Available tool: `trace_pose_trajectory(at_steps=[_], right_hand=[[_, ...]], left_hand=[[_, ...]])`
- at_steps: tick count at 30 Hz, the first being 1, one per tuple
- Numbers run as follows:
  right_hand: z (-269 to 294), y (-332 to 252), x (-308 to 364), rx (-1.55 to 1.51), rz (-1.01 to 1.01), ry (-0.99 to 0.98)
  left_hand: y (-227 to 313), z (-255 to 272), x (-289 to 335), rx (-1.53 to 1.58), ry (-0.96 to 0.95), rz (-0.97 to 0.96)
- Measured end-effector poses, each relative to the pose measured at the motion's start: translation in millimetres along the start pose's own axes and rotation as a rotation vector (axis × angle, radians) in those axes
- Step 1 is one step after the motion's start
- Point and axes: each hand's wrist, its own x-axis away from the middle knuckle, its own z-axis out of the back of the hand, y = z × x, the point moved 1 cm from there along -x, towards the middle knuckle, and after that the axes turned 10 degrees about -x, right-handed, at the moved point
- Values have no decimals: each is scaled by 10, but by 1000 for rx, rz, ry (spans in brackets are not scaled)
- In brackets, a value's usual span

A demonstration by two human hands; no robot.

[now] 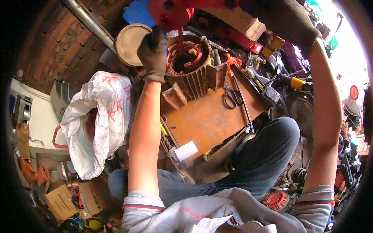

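Note:
A red tool (168, 14) with a round head and a long arm runs across the top of the view; its exact kind is unclear. From its head a narrow red piece reaches down into a finned metal motor housing (192, 84), which has red-edged windings (194, 58) inside. My left hand (153, 56), in a dark work glove, is raised beside the housing, its fingers closed at the tool's head and partly hidden. My right hand (285, 19), also gloved, grips the far end of the tool's arm, its fingertips partly out of view.
The housing stands on a rusty orange board (210, 116) with black scissors (232, 97), a thin rod (243, 103) and a white card (185, 150). A round tan disc (130, 44) leans behind my left hand. Left lies a white woven sack (103, 128); tools and parts crowd the right.

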Motion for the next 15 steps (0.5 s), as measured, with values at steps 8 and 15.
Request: trace_pose_trajectory(at_steps=[8, 15], right_hand=[[-814, 512, -358, 510, 368, 259], [-1080, 482, -444, -375, 489, 483]], left_hand=[[360, 238, -641, 56, 16, -21], [682, 640, -893, -77, -35, 17]])
